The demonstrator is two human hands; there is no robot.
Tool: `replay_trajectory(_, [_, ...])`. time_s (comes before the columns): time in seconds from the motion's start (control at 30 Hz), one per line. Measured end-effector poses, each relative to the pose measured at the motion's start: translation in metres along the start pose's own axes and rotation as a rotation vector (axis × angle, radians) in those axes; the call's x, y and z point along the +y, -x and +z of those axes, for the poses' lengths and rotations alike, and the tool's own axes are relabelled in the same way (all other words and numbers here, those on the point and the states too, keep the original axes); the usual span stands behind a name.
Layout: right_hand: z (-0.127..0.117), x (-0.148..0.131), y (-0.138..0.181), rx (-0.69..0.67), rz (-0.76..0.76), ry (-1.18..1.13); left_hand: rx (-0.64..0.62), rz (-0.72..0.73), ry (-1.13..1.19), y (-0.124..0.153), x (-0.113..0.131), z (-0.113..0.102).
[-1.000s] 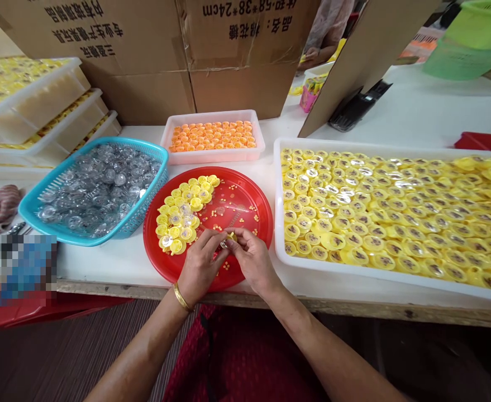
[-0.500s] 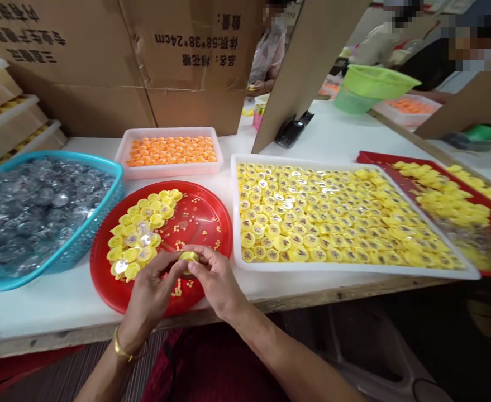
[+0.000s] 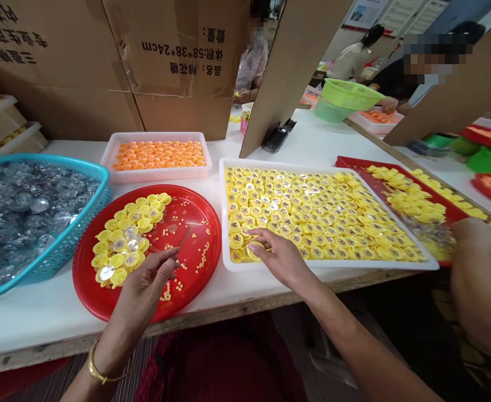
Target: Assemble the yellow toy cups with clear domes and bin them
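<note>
My right hand (image 3: 279, 257) reaches into the near left corner of the big white tray (image 3: 224, 262), which is packed with rows of yellow caps (image 3: 312, 212). Its fingertips pinch one yellow cap (image 3: 251, 252) at the tray's edge. My left hand (image 3: 147, 282) hovers over the near side of the round red plate (image 3: 195, 279). Its fingers are curled together, and a thin dark thing that I cannot make out shows at the fingertips. On the plate lie a cluster of yellow caps (image 3: 123, 245), some with clear domes, and scattered tiny yellow bits (image 3: 203, 258).
A blue basket (image 3: 81, 234) of clear domes stands at the left. A small white tray (image 3: 157, 174) of orange pieces sits behind the plate, with cardboard boxes (image 3: 103, 84) behind it. At the right is a red tray (image 3: 349, 163) of yellow caps and another person's hand (image 3: 475, 262).
My hands were together over the plate on one yellow cap. The right hand has since carried a cap right to the white tray, and the left stays over the plate. The view swung right.
</note>
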State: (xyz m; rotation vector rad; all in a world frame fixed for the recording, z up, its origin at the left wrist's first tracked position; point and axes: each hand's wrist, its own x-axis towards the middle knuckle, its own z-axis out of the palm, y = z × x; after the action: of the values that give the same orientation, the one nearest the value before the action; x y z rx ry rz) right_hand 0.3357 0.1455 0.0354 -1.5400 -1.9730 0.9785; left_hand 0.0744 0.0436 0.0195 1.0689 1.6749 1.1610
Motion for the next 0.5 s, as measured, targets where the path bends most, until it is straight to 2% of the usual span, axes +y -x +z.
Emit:
replay_trajectory(0.27, [0.01, 0.004, -0.014, -0.001, -0.112, 0.453, -0.07, -0.017, -0.024, 0.009, -0.015, 0.006])
replay_trajectory(0.5, [0.011, 0.012, -0.013, 0.066, -0.273, 0.598, -0.045, -0.02, 0.017, 0.012, -0.022, 0.009])
